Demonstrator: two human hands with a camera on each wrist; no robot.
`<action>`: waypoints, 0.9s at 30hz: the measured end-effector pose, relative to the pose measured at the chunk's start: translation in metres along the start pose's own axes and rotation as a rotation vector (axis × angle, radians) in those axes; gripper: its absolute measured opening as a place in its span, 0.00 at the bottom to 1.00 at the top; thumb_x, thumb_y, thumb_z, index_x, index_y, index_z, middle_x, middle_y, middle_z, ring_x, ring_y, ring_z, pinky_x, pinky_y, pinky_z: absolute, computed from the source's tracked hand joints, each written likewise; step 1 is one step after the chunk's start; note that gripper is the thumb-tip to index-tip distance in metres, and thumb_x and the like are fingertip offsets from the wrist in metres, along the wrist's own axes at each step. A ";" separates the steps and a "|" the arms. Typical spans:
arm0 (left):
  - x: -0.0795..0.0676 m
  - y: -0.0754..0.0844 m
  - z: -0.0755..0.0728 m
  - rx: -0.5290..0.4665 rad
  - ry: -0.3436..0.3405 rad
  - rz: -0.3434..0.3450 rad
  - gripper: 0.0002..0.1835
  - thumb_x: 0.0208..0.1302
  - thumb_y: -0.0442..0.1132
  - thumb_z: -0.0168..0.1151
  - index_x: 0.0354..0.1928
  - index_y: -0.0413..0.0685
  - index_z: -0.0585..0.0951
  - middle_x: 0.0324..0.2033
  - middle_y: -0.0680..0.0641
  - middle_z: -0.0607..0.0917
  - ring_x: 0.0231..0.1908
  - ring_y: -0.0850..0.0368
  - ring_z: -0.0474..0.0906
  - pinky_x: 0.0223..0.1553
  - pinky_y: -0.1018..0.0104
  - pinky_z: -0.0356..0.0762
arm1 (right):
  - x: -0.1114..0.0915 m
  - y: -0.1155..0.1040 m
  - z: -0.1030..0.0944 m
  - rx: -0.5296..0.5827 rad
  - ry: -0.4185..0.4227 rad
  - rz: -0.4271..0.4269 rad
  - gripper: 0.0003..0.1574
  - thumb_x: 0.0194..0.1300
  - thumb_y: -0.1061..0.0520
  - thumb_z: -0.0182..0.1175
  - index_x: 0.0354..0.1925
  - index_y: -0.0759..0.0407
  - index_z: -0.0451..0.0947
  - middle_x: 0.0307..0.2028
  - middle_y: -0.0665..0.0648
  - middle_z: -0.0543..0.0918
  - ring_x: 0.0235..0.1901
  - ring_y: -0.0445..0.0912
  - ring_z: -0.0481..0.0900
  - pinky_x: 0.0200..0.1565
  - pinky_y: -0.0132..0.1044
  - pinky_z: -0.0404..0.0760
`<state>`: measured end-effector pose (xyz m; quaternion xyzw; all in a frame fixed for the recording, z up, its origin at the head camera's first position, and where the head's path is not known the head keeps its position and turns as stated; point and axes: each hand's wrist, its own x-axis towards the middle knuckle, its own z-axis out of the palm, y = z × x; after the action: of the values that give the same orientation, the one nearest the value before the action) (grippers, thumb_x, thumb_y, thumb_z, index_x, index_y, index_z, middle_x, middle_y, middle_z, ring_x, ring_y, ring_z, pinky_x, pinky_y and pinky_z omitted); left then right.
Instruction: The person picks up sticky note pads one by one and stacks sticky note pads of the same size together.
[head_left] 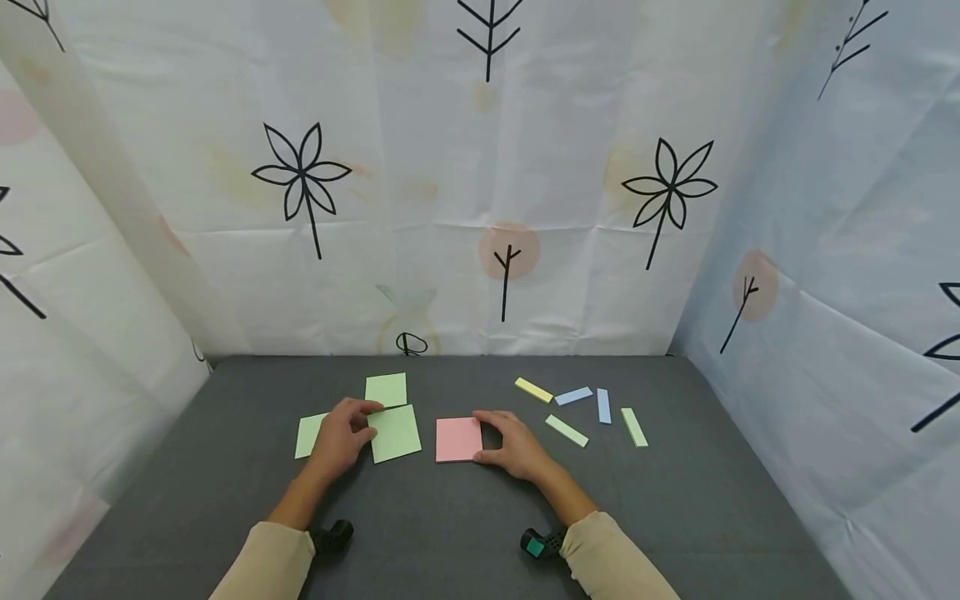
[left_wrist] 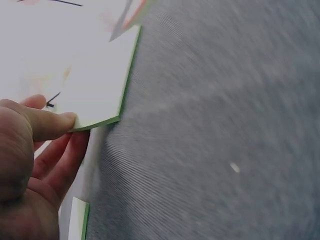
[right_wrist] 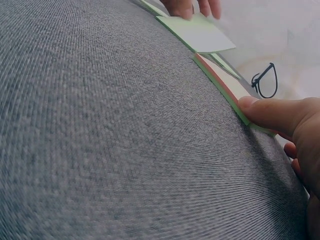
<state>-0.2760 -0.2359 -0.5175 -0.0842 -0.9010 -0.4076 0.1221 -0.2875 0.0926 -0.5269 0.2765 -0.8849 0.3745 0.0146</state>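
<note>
My left hand [head_left: 337,437] pinches a light green sticky-note pad [head_left: 396,433] by its left edge, thumb on one face and fingers behind. In the left wrist view this pad [left_wrist: 102,85] is tilted and looks raised off the table. A pink sticky-note pad [head_left: 457,439] lies to its right, with my right hand [head_left: 517,446] gripping its right edge between thumb and fingers. The right wrist view reveals a green layer [right_wrist: 227,97] under the pink one. Another green pad [head_left: 386,388] lies behind the held one, and a further green pad [head_left: 308,435] is partly hidden by my left hand.
Right of my hands, narrow sticky strips lie scattered on the grey table [head_left: 450,533]: a yellow strip [head_left: 533,390], two blue ones [head_left: 573,396] and two pale green ones [head_left: 567,431]. White printed cloth [head_left: 420,275] stands along the back and both sides.
</note>
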 end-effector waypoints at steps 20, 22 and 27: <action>-0.002 0.027 0.043 -0.459 0.034 -0.202 0.18 0.59 0.24 0.65 0.53 0.34 0.80 0.48 0.36 0.81 0.42 0.47 0.83 0.38 0.65 0.80 | -0.001 0.000 0.001 0.015 -0.003 -0.012 0.42 0.56 0.52 0.73 0.66 0.58 0.70 0.60 0.60 0.73 0.62 0.56 0.69 0.59 0.55 0.68; -0.001 0.031 0.049 -0.391 0.069 -0.210 0.17 0.58 0.26 0.66 0.51 0.37 0.81 0.47 0.38 0.83 0.43 0.46 0.83 0.40 0.63 0.79 | -0.001 0.000 0.001 0.016 -0.002 -0.007 0.42 0.56 0.52 0.73 0.66 0.58 0.70 0.60 0.60 0.73 0.61 0.57 0.69 0.59 0.55 0.68; 0.000 0.040 0.062 -0.286 0.154 -0.250 0.17 0.57 0.30 0.69 0.50 0.42 0.83 0.44 0.42 0.85 0.43 0.48 0.84 0.42 0.56 0.78 | -0.001 0.000 0.000 0.010 -0.007 0.010 0.42 0.56 0.52 0.73 0.66 0.57 0.70 0.61 0.60 0.73 0.62 0.56 0.68 0.59 0.54 0.68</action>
<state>-0.2754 -0.1630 -0.5282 0.0430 -0.8256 -0.5484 0.1259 -0.2865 0.0930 -0.5267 0.2734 -0.8845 0.3779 0.0080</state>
